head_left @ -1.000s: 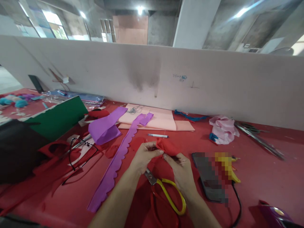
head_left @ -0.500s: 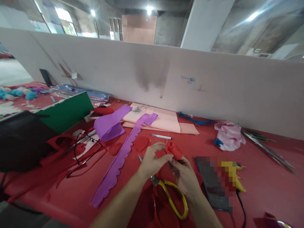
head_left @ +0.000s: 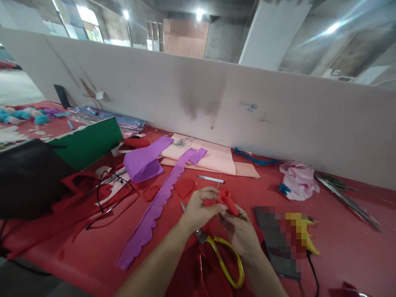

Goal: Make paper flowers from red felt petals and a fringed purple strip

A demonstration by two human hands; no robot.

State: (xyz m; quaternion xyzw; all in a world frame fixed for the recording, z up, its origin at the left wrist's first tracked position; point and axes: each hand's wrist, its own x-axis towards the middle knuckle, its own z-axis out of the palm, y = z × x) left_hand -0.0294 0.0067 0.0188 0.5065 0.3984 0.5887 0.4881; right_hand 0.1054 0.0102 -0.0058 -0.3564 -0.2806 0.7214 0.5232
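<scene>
A rolled red rose (head_left: 228, 199), its spiral top facing up, is pinched between my two hands over the table. My left hand (head_left: 199, 208) presses thumb and fingers against its left side. From below and the right, my right hand (head_left: 239, 227) grips its base; some of those fingers are hidden. Under my wrists lie scissors (head_left: 227, 260) with yellow handles, blades pointing up-left. Red petal-shaped pieces (head_left: 185, 188) rest just beyond my left hand. A scalloped purple strip (head_left: 148, 220) stretches along the left, and a white pen (head_left: 210, 179) lies behind the rose.
Eyeglasses (head_left: 111, 194) and a dark bag (head_left: 29, 177) are at left, near a green board (head_left: 89, 142). Peach sheets (head_left: 213, 159) lie at the back against a white partition (head_left: 148, 86). At right are a phone (head_left: 272, 241), a yellow glue gun (head_left: 298, 231) and crumpled pink material (head_left: 298, 179).
The red rose has turned slightly, showing more of its spiral top, and sits a little lower and to the right. Both hands keep hold of it. The view has shifted slightly.
</scene>
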